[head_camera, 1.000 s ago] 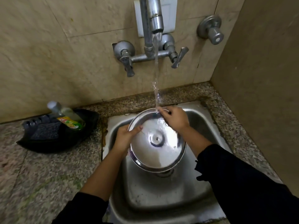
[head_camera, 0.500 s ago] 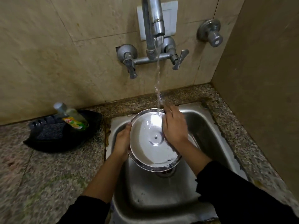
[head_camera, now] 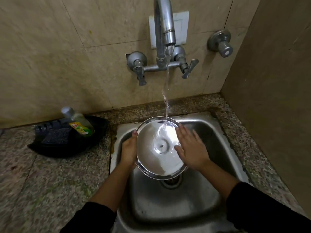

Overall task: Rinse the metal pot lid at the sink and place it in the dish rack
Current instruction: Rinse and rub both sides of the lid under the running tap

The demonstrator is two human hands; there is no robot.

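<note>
Lid [head_camera: 158, 147] round, shiny steel, rimmed edge, small centre boss with a dot, inner face up and tilted toward camera, held over the sink [head_camera: 210, 132] above the drain [head_camera: 173, 181]. Water [head_camera: 167, 84] from the tap [head_camera: 164, 31] lands on the lid's far edge and sheets across it. Left hand [head_camera: 129, 149] grasps the lid's left rim, thumb tip over the edge. Right hand [head_camera: 191, 148] lies flat, fingers spread, palm on the lid's right side, gripping nothing. Basin walls close on both sides; open basin toward the camera. Side wall near on the right. Counter [head_camera: 50, 182] left of sink bare nearby; black tray [head_camera: 67, 148] with a bottle [head_camera: 79, 122] and probably a scrub pad [head_camera: 56, 137] further back.
</note>
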